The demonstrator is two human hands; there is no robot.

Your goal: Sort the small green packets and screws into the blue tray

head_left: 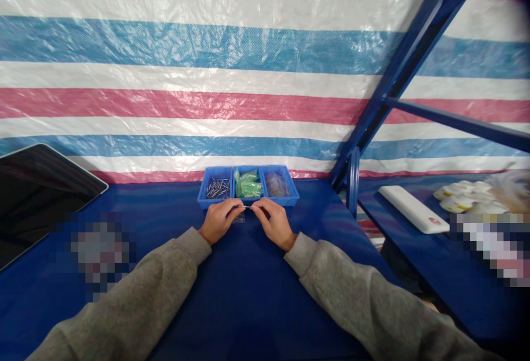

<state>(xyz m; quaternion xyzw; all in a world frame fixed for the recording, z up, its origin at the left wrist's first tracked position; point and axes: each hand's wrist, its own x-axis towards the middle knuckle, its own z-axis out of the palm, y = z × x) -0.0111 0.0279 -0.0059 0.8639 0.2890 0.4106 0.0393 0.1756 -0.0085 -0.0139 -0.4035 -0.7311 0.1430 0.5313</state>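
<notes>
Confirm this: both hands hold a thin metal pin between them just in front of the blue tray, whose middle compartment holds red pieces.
Not quite. The head view shows the middle compartment of the blue tray holding green pieces, not red. The rest stands: the left hand and right hand hold a thin metal pin between them just in front of the tray.
</notes>
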